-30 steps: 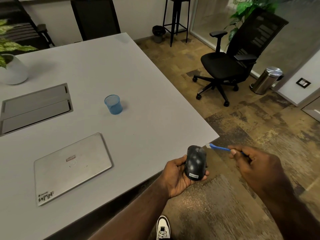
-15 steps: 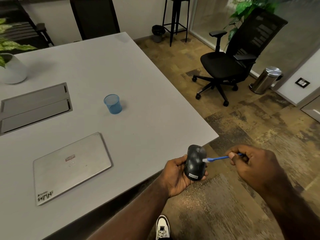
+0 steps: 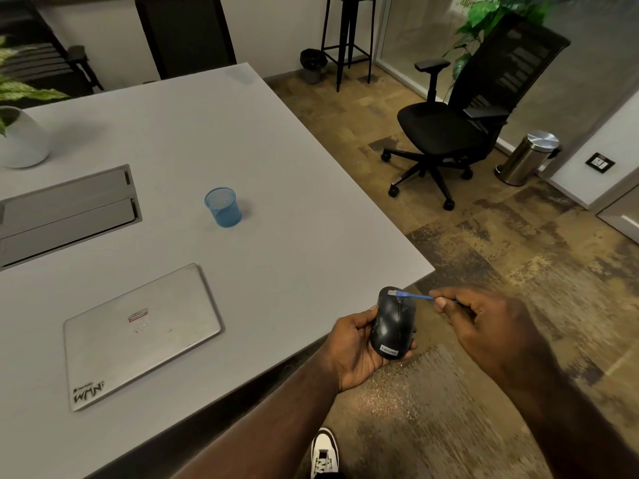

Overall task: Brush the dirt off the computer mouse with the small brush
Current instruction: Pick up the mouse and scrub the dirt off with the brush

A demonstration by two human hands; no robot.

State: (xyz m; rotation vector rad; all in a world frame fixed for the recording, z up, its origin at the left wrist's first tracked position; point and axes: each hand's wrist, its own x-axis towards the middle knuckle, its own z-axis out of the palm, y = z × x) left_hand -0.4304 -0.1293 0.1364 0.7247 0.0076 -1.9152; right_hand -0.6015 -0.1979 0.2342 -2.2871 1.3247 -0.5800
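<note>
Left hand (image 3: 356, 347) is cupped around the black mouse (image 3: 393, 323), held just off the table (image 3: 276, 188) corner. Right hand (image 3: 484, 326) pinches the lil blue brush (image 3: 413, 296) w/ fingertips, bristle end touching the mouse's front.

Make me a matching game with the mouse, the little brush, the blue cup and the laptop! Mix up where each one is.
Things:
1. mouse
2. small brush
3. blue cup
4. laptop

Where:
A. lying closed on the table
B. standing upright on the table
C. cradled in the left hand
D. pinched in the right hand, tip on the mouse's far end

Pairs: 1-C, 2-D, 3-B, 4-A
</note>
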